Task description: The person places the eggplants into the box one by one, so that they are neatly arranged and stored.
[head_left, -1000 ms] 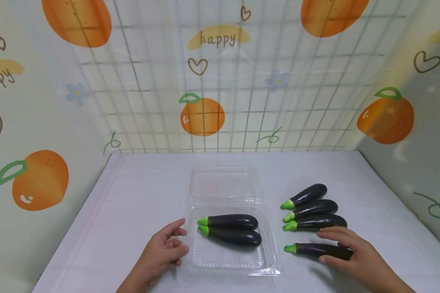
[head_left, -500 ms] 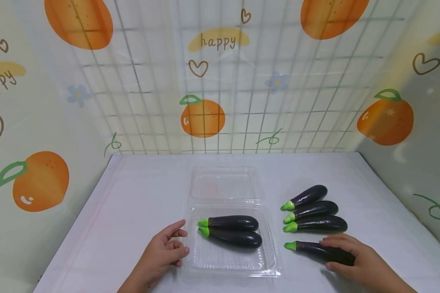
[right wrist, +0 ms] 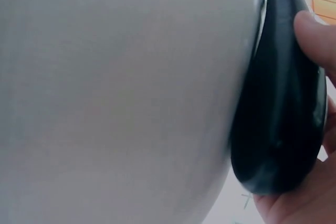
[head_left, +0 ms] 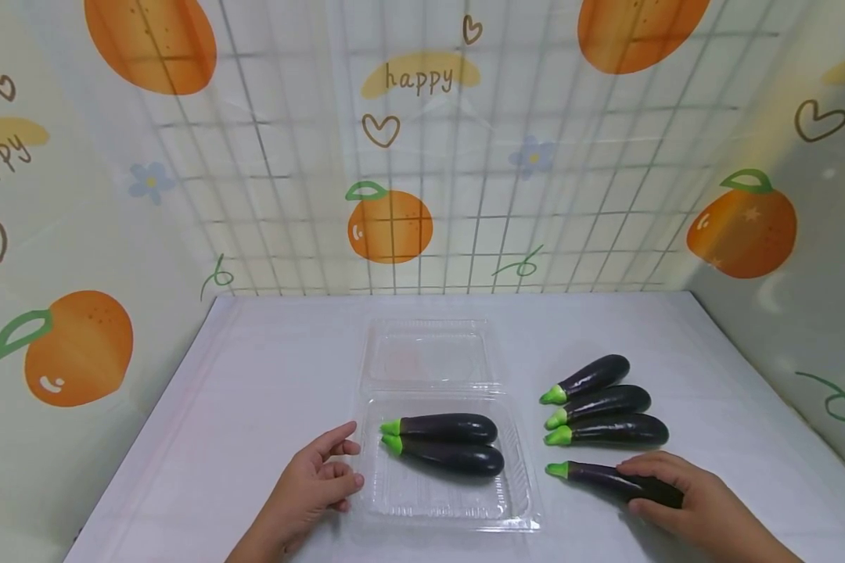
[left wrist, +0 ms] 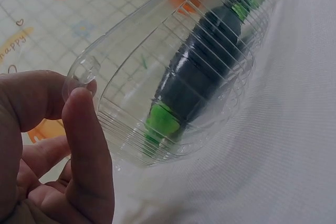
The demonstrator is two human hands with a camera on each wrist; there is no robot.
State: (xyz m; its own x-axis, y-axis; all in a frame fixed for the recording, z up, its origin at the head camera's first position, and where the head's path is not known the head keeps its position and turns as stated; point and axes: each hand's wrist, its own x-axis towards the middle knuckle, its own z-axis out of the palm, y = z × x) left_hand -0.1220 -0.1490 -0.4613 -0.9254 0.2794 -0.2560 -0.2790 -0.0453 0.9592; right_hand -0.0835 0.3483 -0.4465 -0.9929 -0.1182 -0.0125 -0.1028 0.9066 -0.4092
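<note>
A clear plastic clamshell box (head_left: pixel 422 500) lies with its lid folded back, two dark eggplants side by side in its base. My left hand (head_left: pixel 317 485) is at the box's left side; in the left wrist view, thumb (left wrist: pixel 86 140) and forefinger pinch the rim at a corner. To the right of the box, my right hand (head_left: pixel 697 500) grips the thick end of an eggplant (head_left: pixel 595 479), whose green stem points left. The right wrist view shows the thumb pressed along this dark eggplant (right wrist: pixel 278 93), the other fingers partly hidden.
Behind the right hand, three more eggplants (head_left: pixel 609 404) lie fanned out on the white tabletop (head_left: pixel 275 352), stems leftward. The lid (head_left: pixel 429 352) lies flat behind the box base. Printed curtains (head_left: pixel 394 141) with a grid behind enclose the back and sides.
My right hand has come down a little to the right, its fingers closing round the front eggplant, which has turned slightly. The left hand and the box have stayed put.
</note>
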